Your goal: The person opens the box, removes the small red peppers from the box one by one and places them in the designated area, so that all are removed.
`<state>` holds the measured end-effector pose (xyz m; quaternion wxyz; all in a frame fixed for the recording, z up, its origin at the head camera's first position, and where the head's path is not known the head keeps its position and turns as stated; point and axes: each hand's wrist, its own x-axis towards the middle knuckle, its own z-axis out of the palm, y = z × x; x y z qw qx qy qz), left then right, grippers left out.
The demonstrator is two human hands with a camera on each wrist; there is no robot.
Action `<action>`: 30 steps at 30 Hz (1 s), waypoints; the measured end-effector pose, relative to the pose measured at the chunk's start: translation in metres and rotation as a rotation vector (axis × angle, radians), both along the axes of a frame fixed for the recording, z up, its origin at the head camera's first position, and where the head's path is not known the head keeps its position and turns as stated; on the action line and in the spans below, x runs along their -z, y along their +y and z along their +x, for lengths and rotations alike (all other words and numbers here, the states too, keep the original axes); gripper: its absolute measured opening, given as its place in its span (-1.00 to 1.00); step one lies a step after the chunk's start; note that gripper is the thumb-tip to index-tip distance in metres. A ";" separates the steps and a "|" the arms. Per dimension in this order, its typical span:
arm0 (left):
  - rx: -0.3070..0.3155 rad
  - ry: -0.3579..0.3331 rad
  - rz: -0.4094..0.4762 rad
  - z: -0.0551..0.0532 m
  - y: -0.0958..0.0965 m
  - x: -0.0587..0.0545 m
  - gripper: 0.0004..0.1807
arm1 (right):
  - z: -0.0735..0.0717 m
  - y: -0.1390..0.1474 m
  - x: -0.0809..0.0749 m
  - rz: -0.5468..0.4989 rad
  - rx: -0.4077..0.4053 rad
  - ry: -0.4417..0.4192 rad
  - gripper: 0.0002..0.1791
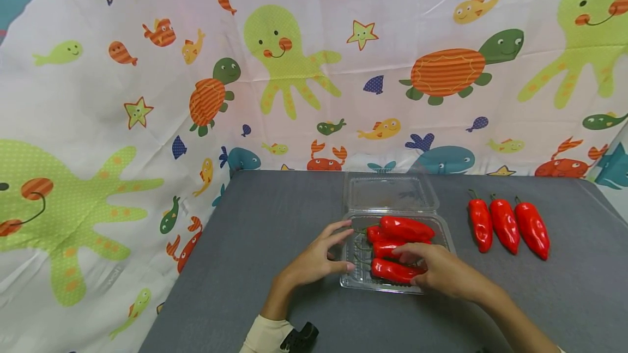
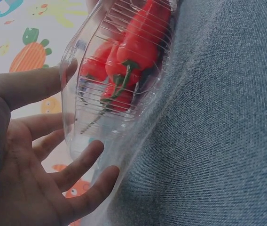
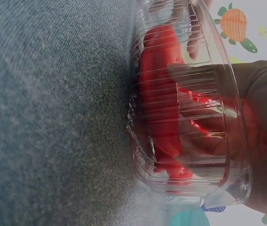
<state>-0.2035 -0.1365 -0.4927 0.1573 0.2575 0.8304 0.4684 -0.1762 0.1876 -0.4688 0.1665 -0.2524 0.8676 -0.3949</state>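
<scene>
Several glossy red peppers [image 1: 404,229] with green stems lie in a clear plastic clamshell box [image 1: 445,233]. Over the box's right side, my right hand [image 1: 441,268] reaches in, its fingers and thumb around the right end of the nearest pepper [image 1: 390,270]. Through the clear wall, the right wrist view shows those fingers against the pepper [image 3: 159,89]. My left hand [image 1: 314,257] is at the left side, fingers spread and fingertips right at the rim. In the left wrist view the pepper stems [image 2: 124,82] point toward the left hand [image 2: 39,165].
Three more red peppers [image 1: 504,225] lie side by side on the grey table [image 1: 275,206], right of the box. The box's lid [image 1: 387,192] is folded back behind it. A curtain with printed sea animals [image 1: 304,140] hangs behind and left of the table.
</scene>
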 end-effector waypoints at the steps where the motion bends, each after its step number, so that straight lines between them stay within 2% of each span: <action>1: 0.000 0.001 0.001 0.000 0.000 -0.001 -0.17 | 0.000 0.000 0.000 0.002 -0.001 0.002 -0.39; 13: 0.004 0.011 0.000 0.000 0.001 -0.001 -0.16 | -0.003 -0.001 -0.003 0.073 0.033 -0.043 -0.46; 30: 0.006 0.007 -0.004 -0.001 0.001 -0.001 -0.15 | -0.003 -0.002 -0.003 0.074 0.027 -0.054 -0.49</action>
